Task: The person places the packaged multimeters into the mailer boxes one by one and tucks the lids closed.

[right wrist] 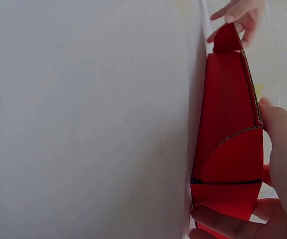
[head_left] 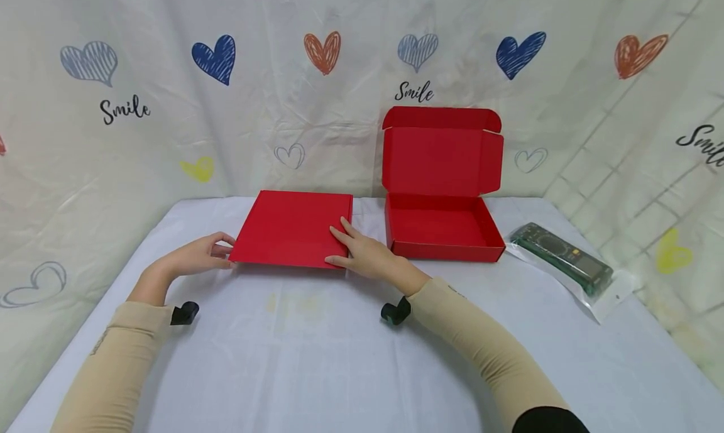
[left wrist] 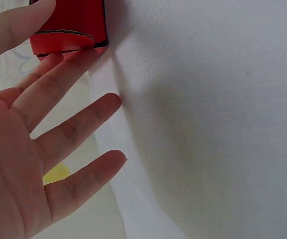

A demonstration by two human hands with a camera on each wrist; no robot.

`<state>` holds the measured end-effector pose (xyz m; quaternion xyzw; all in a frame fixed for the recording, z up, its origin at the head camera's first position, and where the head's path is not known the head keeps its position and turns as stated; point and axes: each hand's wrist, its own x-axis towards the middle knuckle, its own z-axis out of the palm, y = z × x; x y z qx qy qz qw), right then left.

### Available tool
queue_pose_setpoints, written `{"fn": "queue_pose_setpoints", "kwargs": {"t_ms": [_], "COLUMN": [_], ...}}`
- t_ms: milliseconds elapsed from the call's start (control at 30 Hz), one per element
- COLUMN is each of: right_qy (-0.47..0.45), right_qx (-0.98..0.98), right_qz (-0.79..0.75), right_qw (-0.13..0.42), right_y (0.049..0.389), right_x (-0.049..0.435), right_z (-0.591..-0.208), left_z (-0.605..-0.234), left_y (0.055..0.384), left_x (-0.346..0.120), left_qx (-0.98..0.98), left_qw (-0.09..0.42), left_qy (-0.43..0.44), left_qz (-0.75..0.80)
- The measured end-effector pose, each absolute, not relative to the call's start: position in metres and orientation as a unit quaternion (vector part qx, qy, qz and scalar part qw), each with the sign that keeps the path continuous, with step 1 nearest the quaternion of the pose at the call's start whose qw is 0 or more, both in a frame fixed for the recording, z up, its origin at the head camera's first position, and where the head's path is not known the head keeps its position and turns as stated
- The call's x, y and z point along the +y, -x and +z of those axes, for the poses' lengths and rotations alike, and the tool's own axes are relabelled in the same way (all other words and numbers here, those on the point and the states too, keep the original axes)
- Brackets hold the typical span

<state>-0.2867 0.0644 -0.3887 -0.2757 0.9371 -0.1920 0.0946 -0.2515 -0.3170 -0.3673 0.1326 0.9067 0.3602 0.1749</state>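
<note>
A flat red cardboard box (head_left: 294, 229) lies toward the left of the table, its front side toward me showing rounded end flaps (right wrist: 233, 157) in the right wrist view. My left hand (head_left: 198, 256) is at its near left corner. There the thumb (left wrist: 34, 17) and two fingertips touch the box, while the other two fingers spread straight, away from it. My right hand (head_left: 367, 252) holds the near right corner, thumb over the top and fingers along the end wall. Right of it stands a second red box (head_left: 447, 247), lid raised, its visible inside bare.
A dark green, patterned item in a clear plastic sleeve (head_left: 562, 260) lies at the right of the table, close to the second box. Behind the white-covered table (head_left: 294, 370) hangs a pale curtain (head_left: 351, 112) printed with hearts and the word Smile.
</note>
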Motion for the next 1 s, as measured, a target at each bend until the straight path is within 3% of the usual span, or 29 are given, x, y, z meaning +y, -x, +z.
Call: {"fn": "queue_pose_setpoints", "kwargs": {"t_ms": [1000], "right_qy": [0.283], "right_qx": [0.936], "right_qz": [-0.187], "right_qw": [0.094], "right_y": [0.2887], "right_x": [0.0659], "right_z": [-0.3900], "left_z": [-0.3623], "left_y": [0.2500], "left_x": [-0.3130], "left_qx": [0.915], "left_qw": [0.180], "left_qy": [-0.116], "left_qz": [0.343]}}
